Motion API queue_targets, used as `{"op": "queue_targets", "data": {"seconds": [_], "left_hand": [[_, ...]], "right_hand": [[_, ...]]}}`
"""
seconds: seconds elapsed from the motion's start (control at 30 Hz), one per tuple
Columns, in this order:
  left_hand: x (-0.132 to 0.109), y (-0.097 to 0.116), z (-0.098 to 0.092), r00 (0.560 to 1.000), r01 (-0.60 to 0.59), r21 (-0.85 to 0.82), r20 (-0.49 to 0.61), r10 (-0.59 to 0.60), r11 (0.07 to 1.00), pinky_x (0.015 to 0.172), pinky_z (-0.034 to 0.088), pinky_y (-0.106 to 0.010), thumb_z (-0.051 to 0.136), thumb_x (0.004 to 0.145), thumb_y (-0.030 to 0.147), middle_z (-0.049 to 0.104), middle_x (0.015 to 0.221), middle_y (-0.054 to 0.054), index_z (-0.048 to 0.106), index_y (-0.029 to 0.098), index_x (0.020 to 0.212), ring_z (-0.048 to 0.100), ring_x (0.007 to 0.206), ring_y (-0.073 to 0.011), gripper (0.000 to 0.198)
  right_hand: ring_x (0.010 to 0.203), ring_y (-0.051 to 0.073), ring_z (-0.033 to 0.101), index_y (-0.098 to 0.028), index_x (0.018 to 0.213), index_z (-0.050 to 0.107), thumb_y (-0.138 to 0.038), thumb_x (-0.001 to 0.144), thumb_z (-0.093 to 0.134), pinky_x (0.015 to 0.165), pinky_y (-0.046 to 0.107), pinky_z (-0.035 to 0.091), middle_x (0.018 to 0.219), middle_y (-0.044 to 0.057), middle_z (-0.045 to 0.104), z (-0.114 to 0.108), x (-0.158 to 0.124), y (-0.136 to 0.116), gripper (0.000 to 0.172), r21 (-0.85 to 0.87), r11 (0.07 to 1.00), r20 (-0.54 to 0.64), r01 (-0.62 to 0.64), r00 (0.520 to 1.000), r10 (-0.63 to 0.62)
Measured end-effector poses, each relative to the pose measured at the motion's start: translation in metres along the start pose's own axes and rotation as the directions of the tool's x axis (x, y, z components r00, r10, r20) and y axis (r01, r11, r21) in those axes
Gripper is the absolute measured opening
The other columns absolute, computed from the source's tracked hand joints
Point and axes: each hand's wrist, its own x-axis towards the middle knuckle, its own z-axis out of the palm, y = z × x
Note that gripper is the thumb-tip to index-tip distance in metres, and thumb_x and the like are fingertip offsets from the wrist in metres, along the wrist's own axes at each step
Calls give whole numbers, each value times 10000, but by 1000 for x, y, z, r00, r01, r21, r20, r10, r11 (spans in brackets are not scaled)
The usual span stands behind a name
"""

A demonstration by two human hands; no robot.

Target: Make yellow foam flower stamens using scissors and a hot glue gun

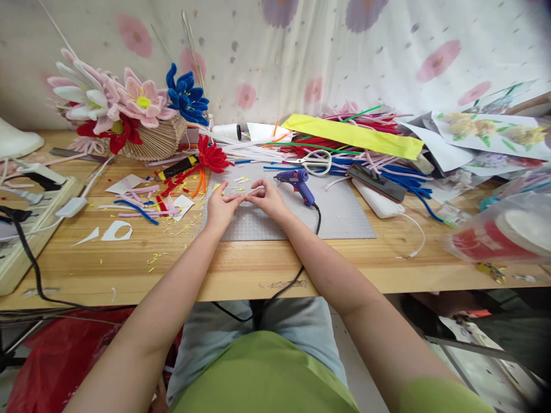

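A: Any readable text, labels or numbers on the bench?

B: None legible. The grey cutting mat [344,215] shows only faint grid lines, no figures I can make out. The printed sheets [491,132] at far right carry flower pictures; any captions too small to read.

A: The blue glue gun [298,182]?

B: No brand mark discernible.

Blue plastic glue gun [297,182], grey gridded cutting mat [344,215], long yellow paper strip [353,133], white cloth backdrop [327,51] scattered with pink and purple flowers.
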Motion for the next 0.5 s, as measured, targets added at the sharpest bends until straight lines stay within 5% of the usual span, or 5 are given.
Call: {"op": "queue_targets", "data": {"seconds": [0.5], "left_hand": [[-4, 8, 1, 996, -27, 55, -82, 31, 998, 724, 475, -305, 796, 533, 187, 647, 701, 4, 459, 206, 1096, 630, 652, -160, 656]], "right_hand": [[622, 110, 576, -218, 850, 412, -259, 623, 641, 642, 260, 410, 650, -73, 614, 1, 0, 1, 325, 26, 999, 4, 28, 1000, -28]]}}
